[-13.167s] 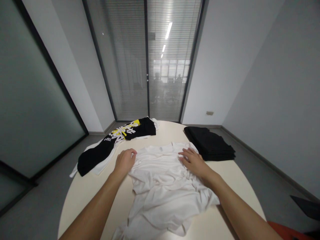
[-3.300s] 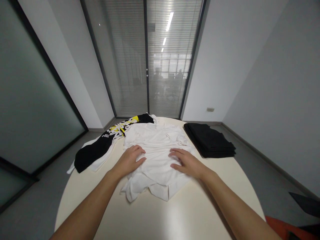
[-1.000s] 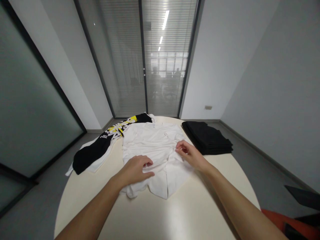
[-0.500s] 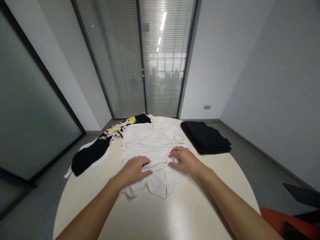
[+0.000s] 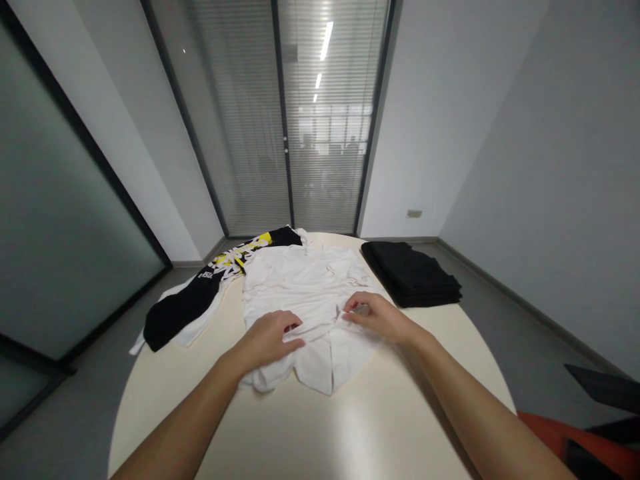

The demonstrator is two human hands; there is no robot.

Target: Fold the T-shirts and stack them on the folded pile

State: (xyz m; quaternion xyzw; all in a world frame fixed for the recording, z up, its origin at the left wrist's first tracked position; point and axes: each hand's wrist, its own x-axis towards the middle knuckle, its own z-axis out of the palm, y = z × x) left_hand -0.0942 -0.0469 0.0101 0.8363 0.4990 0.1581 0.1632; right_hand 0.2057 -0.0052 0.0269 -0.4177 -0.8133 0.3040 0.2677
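A white T-shirt (image 5: 300, 287) lies spread on the round cream table (image 5: 350, 427), collar away from me, its lower part folded and bunched near my hands. My left hand (image 5: 267, 339) rests on the shirt's lower left, fingers curled over a fold of fabric. My right hand (image 5: 375, 317) sits at the shirt's right edge, thumb and fingers pinching the white cloth.
A black shirt with white and yellow print (image 5: 200, 293) lies over a white one at the table's left edge. A stack of folded black garments (image 5: 413, 273) sits at the right. An orange seat (image 5: 560, 433) shows at the lower right. Glass doors with blinds stand behind.
Over the last second my right hand moved in toward the shirt's middle, then drew back right and lifted into a pinch on the cloth. My left hand stayed where it was.
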